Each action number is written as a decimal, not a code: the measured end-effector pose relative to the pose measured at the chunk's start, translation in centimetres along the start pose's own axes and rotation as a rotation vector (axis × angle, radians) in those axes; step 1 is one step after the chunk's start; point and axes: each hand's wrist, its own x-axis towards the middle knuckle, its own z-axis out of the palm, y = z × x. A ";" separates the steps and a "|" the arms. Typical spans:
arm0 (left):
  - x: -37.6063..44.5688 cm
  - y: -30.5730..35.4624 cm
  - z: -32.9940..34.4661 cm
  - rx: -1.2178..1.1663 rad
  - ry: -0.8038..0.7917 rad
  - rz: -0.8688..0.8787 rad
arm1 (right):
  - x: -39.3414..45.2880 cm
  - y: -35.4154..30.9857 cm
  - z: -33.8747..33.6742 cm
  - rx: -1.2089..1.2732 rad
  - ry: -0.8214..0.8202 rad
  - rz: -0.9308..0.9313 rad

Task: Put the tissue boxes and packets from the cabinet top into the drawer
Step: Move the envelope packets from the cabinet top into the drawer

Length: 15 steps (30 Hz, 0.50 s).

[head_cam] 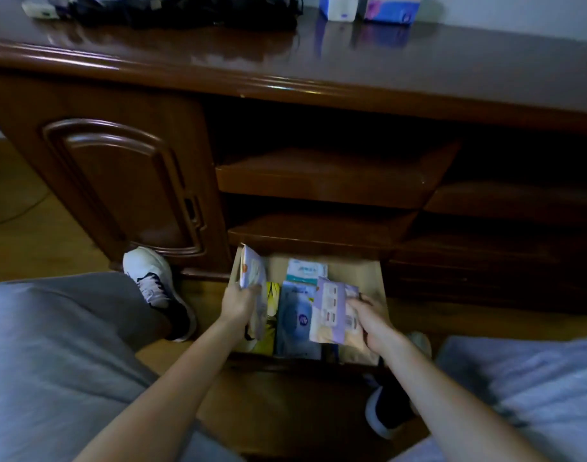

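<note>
Both hands down in the open drawer [373, 278]. Left hand [239, 303] clamped on a pale packet [252, 278] stood on edge, probably saving room. Right hand [372, 323] gripping a purple packet [333, 311], tilted over the blue one [295, 320]. 2 tissue boxes [368, 6] waiting on the cabinet top [318, 65].

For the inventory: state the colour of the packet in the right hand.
Pale purple packet, held by right hand; head view.

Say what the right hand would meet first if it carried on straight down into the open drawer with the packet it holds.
Probably the blue packet lying flat in the drawer: the purple packet in the right hand already overlaps its right edge. Depth is unclear, so the bare drawer floor beside it is possible.
</note>
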 end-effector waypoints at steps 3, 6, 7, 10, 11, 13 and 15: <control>0.9 -0.7 -0.3 -0.004 0.090 0.030 | 0.9 1.5 -0.1 -0.070 -0.052 -0.047; 1.3 -1.7 -0.5 0.016 0.129 0.054 | 2.4 3.3 0.9 -0.159 -0.082 -0.038; 1.4 -2.2 -0.6 0.044 0.145 0.065 | 3.0 3.6 1.5 -0.201 -0.091 -0.048; 2.2 -3.2 -0.8 0.105 0.153 0.069 | 5.0 3.7 3.6 -0.295 -0.131 -0.084; 2.5 -3.5 -0.9 0.106 0.150 0.060 | 5.5 3.6 4.2 -0.320 -0.143 -0.104; 2.9 -4.0 -1.1 0.089 0.158 0.032 | 6.4 3.8 5.1 -0.438 -0.141 -0.126; 3.3 -4.4 -1.2 0.079 0.179 -0.006 | 7.1 4.8 5.5 -0.691 -0.151 -0.082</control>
